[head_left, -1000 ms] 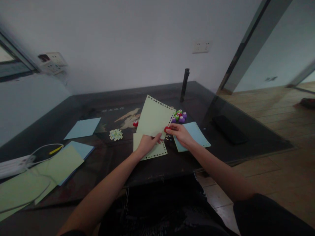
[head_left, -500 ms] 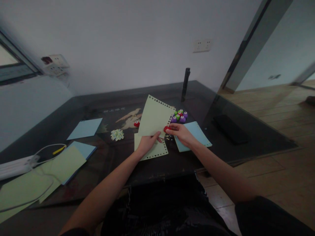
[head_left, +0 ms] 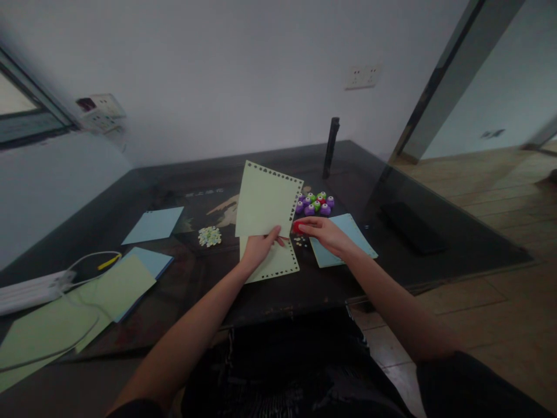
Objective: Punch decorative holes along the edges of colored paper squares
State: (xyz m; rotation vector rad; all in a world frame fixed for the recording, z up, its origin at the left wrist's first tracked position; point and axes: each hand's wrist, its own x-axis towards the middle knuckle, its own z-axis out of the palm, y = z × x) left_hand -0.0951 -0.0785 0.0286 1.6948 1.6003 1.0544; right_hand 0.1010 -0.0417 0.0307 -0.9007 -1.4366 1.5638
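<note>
My left hand [head_left: 259,249] is closed on the bottom edge of a light green paper sheet [head_left: 264,200], holding it raised and tilted. Small shaped holes run along this sheet's top and right edges. Pinched in my right hand [head_left: 325,233] is a red craft punch [head_left: 298,227], close beside the sheet's lower right edge; whether it touches the paper I cannot tell. Beneath the left hand lies another green sheet [head_left: 278,264] with punched edges. Tiny paper cutouts [head_left: 300,241] are scattered below the punch. Blue sheets [head_left: 348,227] lie under the right wrist.
Several purple, green and red punches [head_left: 310,209] cluster behind the right hand. A pile of paper cutouts [head_left: 209,236] sits to the left. Further left are blue paper [head_left: 154,224], green sheets [head_left: 126,284] and a white power strip [head_left: 32,292] with cable. A black post [head_left: 331,148] stands behind.
The raised sheet has shifted left and turned slightly, covering the red punch that showed at its left. The punch in my right hand now sits further out at the sheet's edge.
</note>
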